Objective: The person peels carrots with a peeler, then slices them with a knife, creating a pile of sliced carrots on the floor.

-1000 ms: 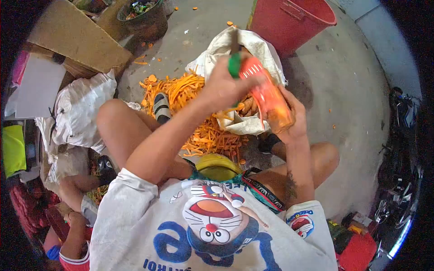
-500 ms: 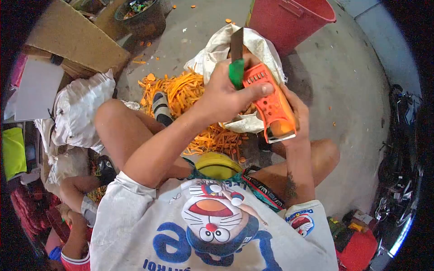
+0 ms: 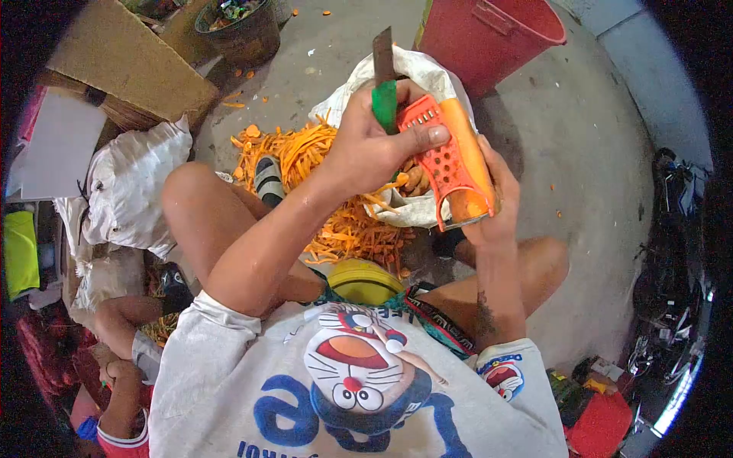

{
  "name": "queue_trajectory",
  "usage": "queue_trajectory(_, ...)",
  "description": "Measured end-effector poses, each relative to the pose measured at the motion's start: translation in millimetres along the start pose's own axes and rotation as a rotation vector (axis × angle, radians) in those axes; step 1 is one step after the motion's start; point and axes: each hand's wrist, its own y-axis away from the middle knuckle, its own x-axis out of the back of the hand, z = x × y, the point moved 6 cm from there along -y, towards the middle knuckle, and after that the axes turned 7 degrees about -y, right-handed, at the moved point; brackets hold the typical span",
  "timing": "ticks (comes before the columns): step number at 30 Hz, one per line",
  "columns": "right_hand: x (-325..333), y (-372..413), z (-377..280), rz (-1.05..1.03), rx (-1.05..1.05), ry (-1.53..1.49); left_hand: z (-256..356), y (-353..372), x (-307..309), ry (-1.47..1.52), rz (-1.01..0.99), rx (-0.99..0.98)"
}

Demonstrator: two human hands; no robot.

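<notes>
My left hand (image 3: 370, 149) grips a green-handled knife (image 3: 384, 103) with its blade pointing away from me, and its thumb presses an orange perforated peeler (image 3: 435, 156). The peeler lies against a long carrot (image 3: 467, 164). My right hand (image 3: 498, 200) holds that carrot from beneath, near its cut end. Both hands are above an open white sack (image 3: 427, 72) with carrots in it.
Orange carrot peelings (image 3: 305, 153) are heaped on the concrete floor between my feet. A red bucket (image 3: 496, 34) stands beyond the sack. Cardboard (image 3: 122, 61), a dark basin of scraps (image 3: 240, 30) and white bags (image 3: 130, 183) lie left. Another person (image 3: 122, 336) crouches lower left.
My left hand has pushed the peeler and knife away from me along the carrot; the knife blade now sticks out farther. The right hand has stayed put, holding the carrot.
</notes>
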Motion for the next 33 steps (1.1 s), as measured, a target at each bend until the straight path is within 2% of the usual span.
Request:
queue_trajectory(2,4,1,-4,-0.038,0.119,-0.006,0,4,0,-0.006,0.019,-0.018)
queue_trajectory(5,-14,2,-2,-0.038,0.050,-0.043,3,4,2,-0.034,0.013,-0.022)
queue_trajectory(6,-9,3,-1,0.057,0.118,0.080,5,2,2,-0.022,0.009,-0.026)
queue_trajectory(10,-13,-1,1,-0.017,0.024,-0.048,0,0,5,-0.036,0.021,-0.051)
queue_trajectory(12,-10,3,-7,0.085,0.195,0.166,-4,1,2,-0.010,0.004,-0.041)
queue_trajectory(13,0,6,-7,0.077,0.195,0.170,-2,-3,8,-0.011,0.008,-0.050)
queue_trajectory(15,16,20,-9,-0.154,0.306,0.455,-5,-11,39,-0.215,0.201,-0.029)
queue_trajectory(17,14,24,1,0.076,0.142,0.496,-18,-36,90,-0.140,0.465,-0.060)
queue_trajectory(18,17,22,0,0.077,0.147,0.488,-18,-36,91,-0.147,0.458,-0.061)
queue_trajectory(20,27,4,1,-0.093,-0.034,0.118,-18,-38,95,-0.035,0.557,-0.057)
queue_trajectory(21,31,-3,-1,-0.178,-0.127,-0.064,-14,-31,78,-0.106,0.485,-0.024)
queue_trajectory(22,29,-3,0,-0.258,-0.222,-0.249,-11,-20,54,-0.123,0.320,-0.023)
queue_trajectory(23,26,-1,3,-0.253,-0.217,-0.251,-2,-6,25,-0.122,0.207,-0.020)
queue_trajectory(25,29,5,-8,0.210,0.112,0.265,3,7,-7,-0.177,0.033,-0.281)
queue_trajectory(26,0,9,-5,0.100,-0.045,-0.010,5,6,-5,-0.174,0.036,-0.272)
queue_trajectory(28,5,6,-1,0.082,-0.046,-0.025,6,1,0,-0.112,-0.032,-0.095)
queue_trajectory(31,-5,1,-4,0.099,0.016,0.021,6,-4,0,-0.094,-0.037,-0.005)
queue_trajectory(33,-3,0,-12,0.126,0.074,0.059,-2,-6,0,-0.037,0.002,-0.060)
